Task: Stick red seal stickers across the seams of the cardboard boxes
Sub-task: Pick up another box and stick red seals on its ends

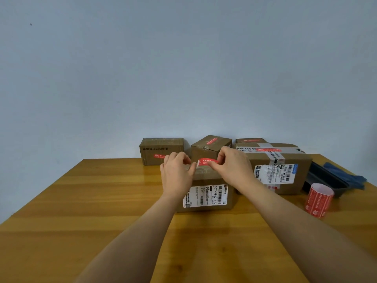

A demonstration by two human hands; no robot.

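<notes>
A small cardboard box point(206, 198) with a white shipping label on its front stands mid-table. Just above its top, my left hand point(176, 173) and my right hand point(234, 164) pinch the two ends of a red seal sticker point(207, 161), which is stretched between my fingertips. A white backing edge shows at the sticker's left end. The box's top seam is mostly hidden behind my hands. A roll of red seal stickers point(318, 200) stands upright on the table to the right.
Behind are several cardboard boxes: one at back left point(161, 151), one tilted in the middle point(211, 147), and a large taped one at right point(285, 170), each bearing a red sticker. A black tray point(324, 180) and blue cloth point(346, 176) lie at far right. A wall rises behind the wooden table point(91, 201).
</notes>
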